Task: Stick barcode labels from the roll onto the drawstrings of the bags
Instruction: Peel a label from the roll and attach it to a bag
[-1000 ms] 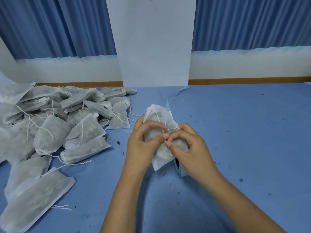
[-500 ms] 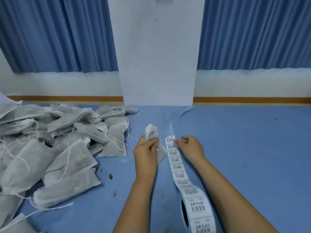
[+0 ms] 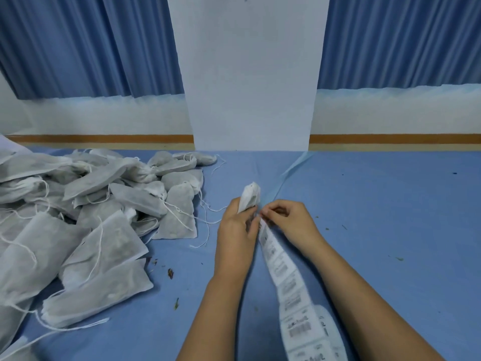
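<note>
At centre, the left hand (image 3: 236,230) grips a bag (image 3: 250,196). The right hand (image 3: 289,220) pinches the end of the label strip (image 3: 281,269) beside it, with the roll (image 3: 325,332) at the bottom edge. A heap of bags (image 3: 78,217) lies at left on the blue table (image 3: 390,230), with curtains (image 3: 78,43) behind.

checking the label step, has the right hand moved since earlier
Yes. The right hand shifted slightly left, toward the bag pile, closing the gap to the left hand.

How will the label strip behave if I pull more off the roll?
Probably floppy: the label strip bends and twists between the right hand and the roll. Likely light, since a fingertip pinch lifts it. The roll seems to stand on edge, so it may roll or tip.
</note>
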Tool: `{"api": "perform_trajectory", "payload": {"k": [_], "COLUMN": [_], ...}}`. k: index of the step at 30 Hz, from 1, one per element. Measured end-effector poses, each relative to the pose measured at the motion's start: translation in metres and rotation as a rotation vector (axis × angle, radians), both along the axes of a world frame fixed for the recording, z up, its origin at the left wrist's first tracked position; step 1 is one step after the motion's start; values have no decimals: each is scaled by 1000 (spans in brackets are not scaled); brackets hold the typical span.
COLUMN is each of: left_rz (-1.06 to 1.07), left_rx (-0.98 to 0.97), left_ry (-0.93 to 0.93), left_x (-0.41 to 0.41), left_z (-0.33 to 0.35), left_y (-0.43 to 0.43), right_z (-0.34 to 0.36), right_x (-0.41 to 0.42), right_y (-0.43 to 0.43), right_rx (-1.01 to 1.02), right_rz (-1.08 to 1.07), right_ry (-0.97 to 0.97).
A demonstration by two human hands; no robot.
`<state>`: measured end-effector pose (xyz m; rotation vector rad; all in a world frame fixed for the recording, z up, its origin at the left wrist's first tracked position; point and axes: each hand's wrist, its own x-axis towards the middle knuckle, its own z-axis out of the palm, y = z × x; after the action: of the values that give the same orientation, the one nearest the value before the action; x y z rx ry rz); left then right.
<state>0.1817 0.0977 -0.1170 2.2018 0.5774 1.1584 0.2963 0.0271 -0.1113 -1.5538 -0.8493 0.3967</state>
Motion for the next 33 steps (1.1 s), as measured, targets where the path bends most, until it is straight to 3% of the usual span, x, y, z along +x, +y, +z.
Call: {"api": "perform_trajectory", "payload": {"k": [4,10,17,26,33], "left_rz": [-5,16,20,9,9], "left_rx": [-45,-68,-32,-45,-258], "left_ry": [-15,-6,16,-25,-121], "left_x": [2,3,4,3,2], "left_z": [-2,-5,-3,-3,-1], "left_y": [2,4,3,5,5], "right_z": [-4,-8,-3,-5,-5], "right_x": [-6,-1,-5,-4,-1], "right_y": [6,3,-5,-3,-7], "right_rx": [-60,-167,7,25,14], "right_rz": [-41,-127,18,50,79], "right_ry": [88,49,57,-221,-327]}}
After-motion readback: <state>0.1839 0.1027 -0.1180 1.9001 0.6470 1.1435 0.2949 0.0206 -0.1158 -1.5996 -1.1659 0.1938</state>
